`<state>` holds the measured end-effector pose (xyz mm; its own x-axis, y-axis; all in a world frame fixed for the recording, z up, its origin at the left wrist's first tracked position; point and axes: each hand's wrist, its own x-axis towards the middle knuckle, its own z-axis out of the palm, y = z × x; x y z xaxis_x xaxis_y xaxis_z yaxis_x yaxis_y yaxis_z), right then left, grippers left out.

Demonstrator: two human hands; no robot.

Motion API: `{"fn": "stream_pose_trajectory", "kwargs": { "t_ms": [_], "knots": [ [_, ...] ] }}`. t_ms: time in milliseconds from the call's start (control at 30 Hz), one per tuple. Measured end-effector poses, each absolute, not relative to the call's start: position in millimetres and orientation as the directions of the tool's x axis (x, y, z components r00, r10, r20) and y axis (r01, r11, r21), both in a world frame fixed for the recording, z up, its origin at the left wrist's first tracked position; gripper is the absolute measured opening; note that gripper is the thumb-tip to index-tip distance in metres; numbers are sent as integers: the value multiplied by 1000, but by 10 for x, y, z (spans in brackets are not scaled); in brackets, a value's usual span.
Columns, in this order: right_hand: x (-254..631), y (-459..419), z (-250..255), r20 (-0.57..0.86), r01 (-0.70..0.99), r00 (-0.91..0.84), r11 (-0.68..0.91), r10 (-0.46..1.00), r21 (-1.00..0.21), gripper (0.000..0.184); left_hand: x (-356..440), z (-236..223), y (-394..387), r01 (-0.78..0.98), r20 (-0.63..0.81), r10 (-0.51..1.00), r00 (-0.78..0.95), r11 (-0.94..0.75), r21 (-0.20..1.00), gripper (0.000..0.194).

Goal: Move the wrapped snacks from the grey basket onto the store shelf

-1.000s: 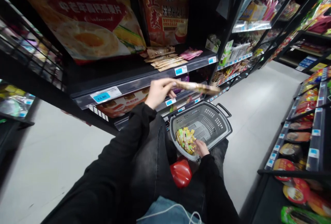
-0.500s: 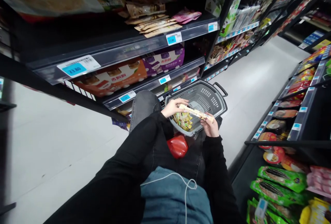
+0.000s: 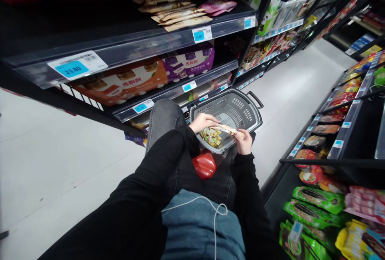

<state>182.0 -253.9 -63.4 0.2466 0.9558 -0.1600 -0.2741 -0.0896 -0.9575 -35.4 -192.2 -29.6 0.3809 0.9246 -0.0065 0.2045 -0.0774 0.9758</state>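
Observation:
My left hand and my right hand grip opposite ends of a thin cream-coloured packet, seen nearly edge-on. Whether it is one packet or a few pressed together, I cannot tell. Both hands hover over a grey plastic shopping basket in front of my knees. Small yellow-green sachets lie at its near end, partly hidden by the left hand and the packet.
Similar cream packets and a pink packet sit on the left shelf, above boxed multipacks. A glossy red object is between my legs. Snack shelves line the right; the pale aisle floor runs between.
The packet has tipped to a more edge-on angle, still held between both hands. The whole view has shifted slightly, with the shelf packets and basket a little higher in the picture.

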Motion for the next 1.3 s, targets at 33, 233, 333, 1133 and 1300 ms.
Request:
{"fn": "stream_pose_trajectory", "kwargs": {
  "t_ms": [33, 233, 333, 1133, 1300],
  "knots": [
    [1828, -2535, -655, -156, -268, 253, -85, 955, -959, 38, -352, -302, -1916, 229, 25, 926, 377, -120, 966, 27],
    [1836, -2521, -674, -128, -244, 276, -59, 953, -968, 30, -335, -293, -1930, 264, 78, 928, 365, -183, 947, 24],
    [1803, -2514, -649, -141, -260, 293, -63, 946, -963, 31, -318, -277, -1943, 281, 77, 940, 332, -177, 943, 23],
    [1632, -2557, -468, -2, -39, 269, 8, 963, -999, 39, -304, -193, -2007, 608, -80, 905, 417, -213, 765, 31],
    [1692, -2533, -602, -96, -99, 198, -77, 975, -992, 34, -253, -241, -2016, 526, -137, 816, 561, -224, 820, 26]
  ]
}}
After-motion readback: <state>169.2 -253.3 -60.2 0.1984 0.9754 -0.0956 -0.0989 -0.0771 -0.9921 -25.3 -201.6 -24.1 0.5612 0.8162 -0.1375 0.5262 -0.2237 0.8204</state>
